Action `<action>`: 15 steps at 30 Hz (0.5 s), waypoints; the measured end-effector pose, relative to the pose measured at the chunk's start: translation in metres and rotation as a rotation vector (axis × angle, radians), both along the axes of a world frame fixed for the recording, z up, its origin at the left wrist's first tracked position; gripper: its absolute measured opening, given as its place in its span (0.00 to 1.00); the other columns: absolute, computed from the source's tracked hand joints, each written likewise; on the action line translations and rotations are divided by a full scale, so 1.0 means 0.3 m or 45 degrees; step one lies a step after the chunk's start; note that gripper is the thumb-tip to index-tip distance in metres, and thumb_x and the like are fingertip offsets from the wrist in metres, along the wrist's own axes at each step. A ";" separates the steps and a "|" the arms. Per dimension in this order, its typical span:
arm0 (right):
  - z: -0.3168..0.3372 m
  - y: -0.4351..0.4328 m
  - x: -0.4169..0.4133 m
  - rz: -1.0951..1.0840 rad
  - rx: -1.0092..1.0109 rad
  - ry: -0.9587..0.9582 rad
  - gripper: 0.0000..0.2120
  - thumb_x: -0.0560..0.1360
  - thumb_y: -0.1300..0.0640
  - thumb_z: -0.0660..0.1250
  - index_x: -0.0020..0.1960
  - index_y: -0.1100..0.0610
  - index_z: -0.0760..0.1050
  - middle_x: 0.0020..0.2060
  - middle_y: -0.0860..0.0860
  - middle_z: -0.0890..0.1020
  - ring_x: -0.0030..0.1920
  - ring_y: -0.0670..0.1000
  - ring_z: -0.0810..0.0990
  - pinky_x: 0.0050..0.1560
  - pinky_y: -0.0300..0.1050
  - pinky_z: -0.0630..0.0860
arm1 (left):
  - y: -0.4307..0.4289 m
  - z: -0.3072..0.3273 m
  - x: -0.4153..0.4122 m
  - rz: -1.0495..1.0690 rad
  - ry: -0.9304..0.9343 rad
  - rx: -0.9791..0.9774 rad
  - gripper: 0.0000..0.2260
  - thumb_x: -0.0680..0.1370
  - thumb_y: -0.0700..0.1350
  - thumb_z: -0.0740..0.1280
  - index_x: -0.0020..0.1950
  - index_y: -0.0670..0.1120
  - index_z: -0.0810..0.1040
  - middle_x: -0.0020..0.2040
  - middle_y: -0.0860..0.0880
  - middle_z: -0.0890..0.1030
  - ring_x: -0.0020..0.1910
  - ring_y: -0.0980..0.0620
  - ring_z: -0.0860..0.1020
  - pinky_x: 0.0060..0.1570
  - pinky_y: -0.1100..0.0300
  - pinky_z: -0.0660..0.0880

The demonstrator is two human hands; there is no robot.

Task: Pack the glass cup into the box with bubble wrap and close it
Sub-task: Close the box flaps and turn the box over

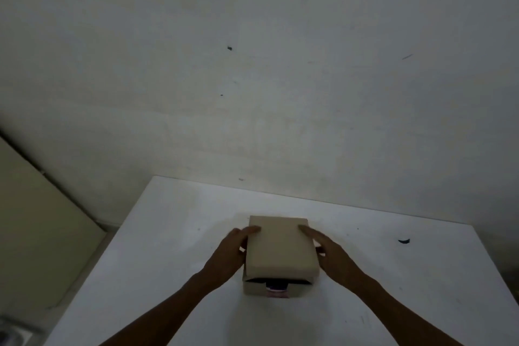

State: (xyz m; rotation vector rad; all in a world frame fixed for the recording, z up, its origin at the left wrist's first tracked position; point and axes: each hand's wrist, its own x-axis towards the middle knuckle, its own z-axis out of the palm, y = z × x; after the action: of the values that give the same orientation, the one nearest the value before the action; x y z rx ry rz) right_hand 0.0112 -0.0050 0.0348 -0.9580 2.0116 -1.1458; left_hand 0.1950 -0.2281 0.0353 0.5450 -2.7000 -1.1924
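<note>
In the head view, the box stands on the white table. The left hand and the right hand lie open against the lid's sides. The near edge still gapes, so I would press there evenly. The glass cup is not visible.

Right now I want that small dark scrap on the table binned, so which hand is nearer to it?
Right. The right hand rests on the box's right side, closer to the scrap; the left hand is across the box.
</note>
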 end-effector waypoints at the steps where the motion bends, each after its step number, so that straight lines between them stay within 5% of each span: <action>1: -0.007 0.012 0.007 0.040 0.029 -0.007 0.27 0.81 0.67 0.61 0.73 0.43 0.64 0.73 0.48 0.64 0.66 0.48 0.72 0.61 0.38 0.75 | 0.016 -0.003 0.014 -0.063 0.001 -0.067 0.21 0.79 0.33 0.63 0.70 0.47 0.71 0.58 0.47 0.72 0.53 0.53 0.75 0.53 0.64 0.77; 4: -0.005 0.026 0.039 -0.067 0.049 -0.165 0.26 0.82 0.67 0.56 0.69 0.39 0.68 0.68 0.51 0.72 0.59 0.46 0.79 0.58 0.47 0.79 | 0.048 0.009 0.027 0.010 0.086 -0.077 0.12 0.81 0.45 0.62 0.64 0.47 0.76 0.54 0.56 0.76 0.50 0.62 0.77 0.45 0.75 0.73; 7: 0.003 0.056 0.078 -0.157 0.055 -0.063 0.28 0.82 0.67 0.52 0.70 0.36 0.66 0.69 0.49 0.69 0.63 0.50 0.75 0.59 0.51 0.79 | 0.054 0.003 0.069 -0.028 0.123 -0.087 0.16 0.82 0.39 0.58 0.68 0.51 0.73 0.60 0.51 0.75 0.57 0.54 0.74 0.54 0.65 0.74; 9: -0.018 0.097 0.112 -0.091 0.001 0.022 0.28 0.82 0.66 0.55 0.71 0.36 0.65 0.73 0.44 0.65 0.69 0.48 0.69 0.64 0.50 0.75 | 0.066 -0.024 0.123 -0.167 0.116 -0.118 0.17 0.82 0.44 0.59 0.70 0.58 0.68 0.59 0.55 0.73 0.57 0.58 0.73 0.56 0.64 0.75; 12: -0.019 0.150 0.175 -0.041 -0.026 0.176 0.26 0.82 0.63 0.58 0.73 0.39 0.62 0.74 0.40 0.61 0.72 0.44 0.63 0.66 0.36 0.70 | 0.111 -0.032 0.173 -0.205 0.107 -0.119 0.20 0.79 0.53 0.63 0.71 0.61 0.65 0.58 0.60 0.72 0.55 0.62 0.72 0.54 0.68 0.74; 15: -0.014 0.127 0.187 -0.075 -0.055 0.245 0.23 0.82 0.57 0.59 0.73 0.39 0.61 0.72 0.38 0.61 0.70 0.42 0.63 0.59 0.26 0.69 | 0.113 -0.026 0.146 -0.084 0.156 -0.069 0.18 0.80 0.48 0.65 0.70 0.57 0.69 0.56 0.56 0.75 0.50 0.61 0.74 0.51 0.68 0.76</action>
State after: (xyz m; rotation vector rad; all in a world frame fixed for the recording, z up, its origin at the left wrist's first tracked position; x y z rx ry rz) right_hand 0.0675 0.0331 0.0305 -1.0726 2.1885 -1.1710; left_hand 0.2388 -0.1943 0.0275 0.3662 -2.6564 -1.1247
